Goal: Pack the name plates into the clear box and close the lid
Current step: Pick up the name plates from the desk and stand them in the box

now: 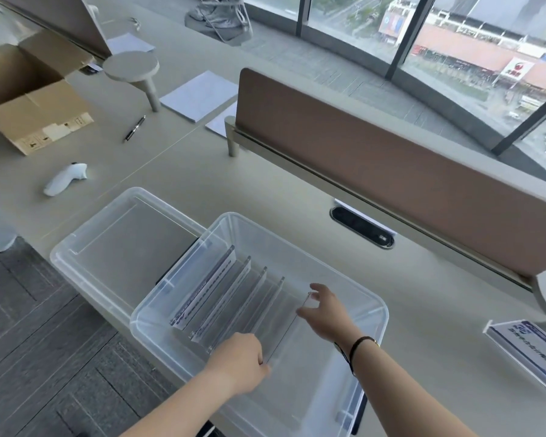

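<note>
Lid [130,244] lies off, on the bench left of the clear box [312,395]. Approx 4 name plates [221,294] stand upright inside. Left hand [237,361] pinches the near end of a fifth plate [286,329], right hand [325,313] grips its far end, inside the box beside the row. Spare plate [527,351] sits on the bench at right, not yet packed; lid not yet on

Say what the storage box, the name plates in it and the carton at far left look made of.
Storage box: translucent, frosted plastic; desk shows through.
Name plates: clear glossy acrylic, probably; bright edges.
Carton: matte brown cardboard, likely; creased flaps.
</note>
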A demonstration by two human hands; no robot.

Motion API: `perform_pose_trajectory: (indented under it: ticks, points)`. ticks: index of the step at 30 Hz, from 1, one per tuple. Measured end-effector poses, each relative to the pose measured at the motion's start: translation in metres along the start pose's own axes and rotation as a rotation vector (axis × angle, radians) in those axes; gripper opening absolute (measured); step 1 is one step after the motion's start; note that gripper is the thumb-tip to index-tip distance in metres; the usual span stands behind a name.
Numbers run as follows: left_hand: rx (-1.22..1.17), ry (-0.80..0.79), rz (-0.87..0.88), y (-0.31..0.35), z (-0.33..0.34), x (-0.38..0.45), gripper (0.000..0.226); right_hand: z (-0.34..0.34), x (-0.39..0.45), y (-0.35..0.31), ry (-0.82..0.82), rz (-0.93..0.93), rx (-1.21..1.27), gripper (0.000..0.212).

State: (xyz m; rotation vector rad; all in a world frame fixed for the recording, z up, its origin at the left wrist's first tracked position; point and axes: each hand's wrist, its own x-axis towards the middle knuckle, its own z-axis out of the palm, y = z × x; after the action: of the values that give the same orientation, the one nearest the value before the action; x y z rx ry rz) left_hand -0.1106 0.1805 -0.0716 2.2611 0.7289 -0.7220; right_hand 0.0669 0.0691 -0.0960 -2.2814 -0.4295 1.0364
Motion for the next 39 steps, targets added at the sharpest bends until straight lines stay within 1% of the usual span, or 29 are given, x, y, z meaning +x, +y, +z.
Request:
perform_pose_trajectory:
  ticks: [2,8,15,25,31,35,37,39]
  points:
    - [-0.006,0.006,-0.005,-0.001,0.001,-0.001,0.046,0.002,0.000,0.000,-0.012,0.005,0.024,0.071]
    - [-0.014,0.025,-0.014,-0.001,-0.002,-0.007,0.026,0.010,0.002,-0.001,-0.036,0.012,0.118,0.068]
    - [-0.020,0.040,-0.018,-0.004,-0.001,-0.009,0.029,0.013,0.002,-0.008,-0.039,-0.018,0.091,0.070]
    - [-0.001,0.069,0.001,-0.003,-0.002,-0.012,0.033,0.015,0.002,-0.008,-0.025,-0.007,0.108,0.070]
    - [-0.014,0.071,0.015,-0.004,-0.001,-0.012,0.032,0.013,0.002,-0.008,-0.048,-0.003,0.073,0.070]
    - [-0.014,0.071,0.011,-0.004,-0.001,-0.012,0.032,0.015,-0.003,-0.009,-0.028,0.009,0.047,0.074]
    - [-0.042,0.077,0.018,-0.003,-0.004,-0.012,0.031,0.016,-0.008,-0.011,-0.019,0.001,0.026,0.077]
    - [-0.099,0.115,0.035,-0.001,-0.010,-0.013,0.028,0.015,-0.015,-0.012,-0.009,0.000,0.038,0.079]
